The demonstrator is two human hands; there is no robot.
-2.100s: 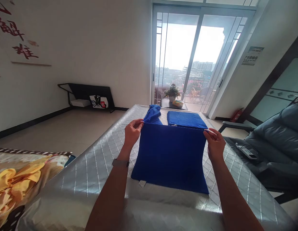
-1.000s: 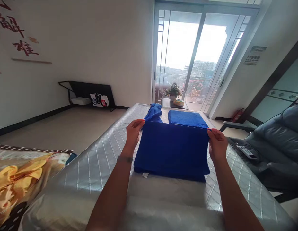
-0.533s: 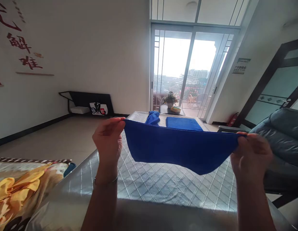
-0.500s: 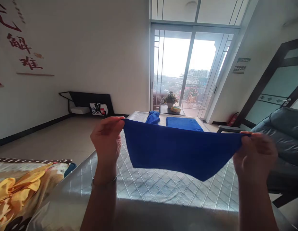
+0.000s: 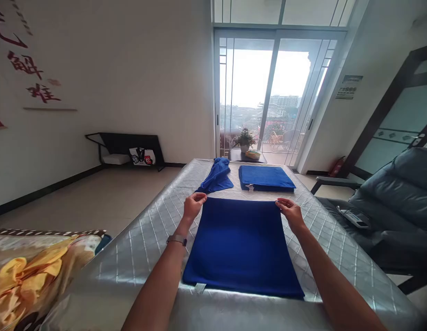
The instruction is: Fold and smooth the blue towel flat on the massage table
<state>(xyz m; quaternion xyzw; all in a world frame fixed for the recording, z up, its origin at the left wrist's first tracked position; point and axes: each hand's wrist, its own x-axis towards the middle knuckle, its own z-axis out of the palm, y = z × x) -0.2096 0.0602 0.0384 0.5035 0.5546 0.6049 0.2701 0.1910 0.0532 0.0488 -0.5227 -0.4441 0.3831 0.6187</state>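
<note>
A blue cloth (image 5: 246,243) stretches between my hands, its near edge with a small white tag lying on the silver quilted surface (image 5: 147,243). My left hand (image 5: 194,205) pinches its far left corner, and my right hand (image 5: 288,211) pinches the far right corner. Just beyond the cloth, a neat stack of folded blue cloths (image 5: 267,178) rests at the right, a white label poking from its front. Beside that stack, to the left, lies a crumpled blue cloth (image 5: 217,174).
Yellow fabric (image 5: 23,285) lies at the lower left. A dark padded armchair (image 5: 396,211) stands on the right with a pale remote-like device (image 5: 353,217) on its seat. Past the far edge, a potted plant (image 5: 245,139) stands before glass sliding doors (image 5: 246,82).
Both hands have moved away from me and closer together. The cloth, held up in the air before, now reaches down to the quilted surface, with its near edge on it.
</note>
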